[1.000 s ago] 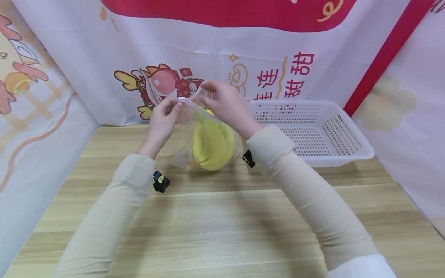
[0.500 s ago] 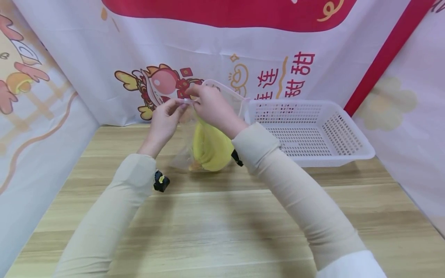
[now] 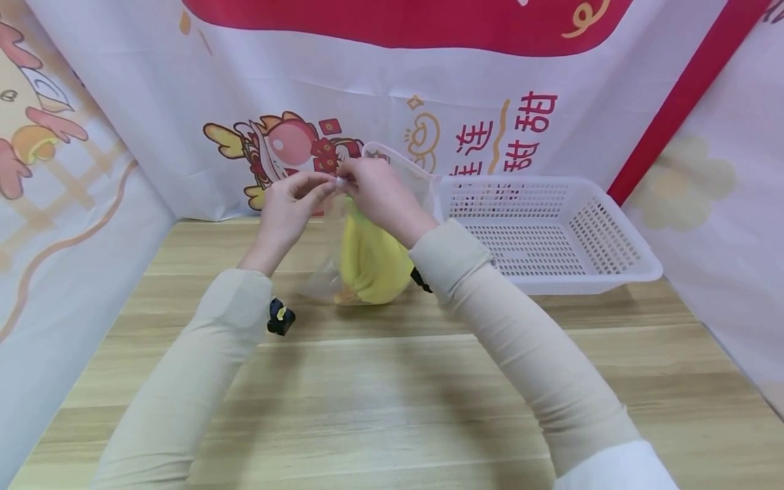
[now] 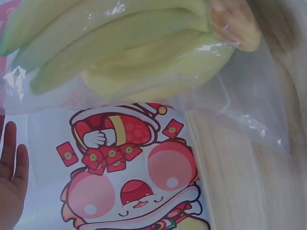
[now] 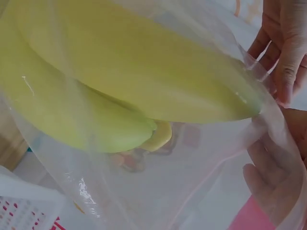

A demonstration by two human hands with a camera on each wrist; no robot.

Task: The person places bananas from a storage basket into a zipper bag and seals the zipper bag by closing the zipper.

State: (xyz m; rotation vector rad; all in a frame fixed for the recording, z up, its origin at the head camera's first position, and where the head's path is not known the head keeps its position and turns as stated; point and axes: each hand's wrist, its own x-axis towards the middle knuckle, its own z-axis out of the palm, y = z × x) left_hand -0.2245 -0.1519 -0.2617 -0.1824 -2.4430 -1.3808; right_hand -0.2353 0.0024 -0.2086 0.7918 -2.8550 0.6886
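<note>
A clear plastic zip bag (image 3: pixel 319 284) with a pinkish rim stands on the table, holding a bunch of yellow bananas (image 3: pixel 375 265) with greenish tips. My left hand (image 3: pixel 286 207) pinches the bag's upper left corner between thumb and fingers. Close against it, my right hand (image 3: pixel 382 197) pinches the same corner, where a small white piece shows at the fingertips. To the right of my hands the bag's mouth gapes. In the left wrist view the brown stem end of the bananas (image 4: pixel 144 52) lies near the bag's lower corner.
A white perforated plastic basket (image 3: pixel 612 278) sits right of the bag on the wooden table (image 3: pixel 367 408). Behind them hangs a printed cloth (image 3: pixel 367 82) with cartoon figures and red lettering. A black wrist device (image 3: pixel 281 317) sits at my left cuff.
My right hand has moved left along the bag's rim and now meets my left hand at the corner. My left hand has shifted slightly right. The bananas have stayed in place.
</note>
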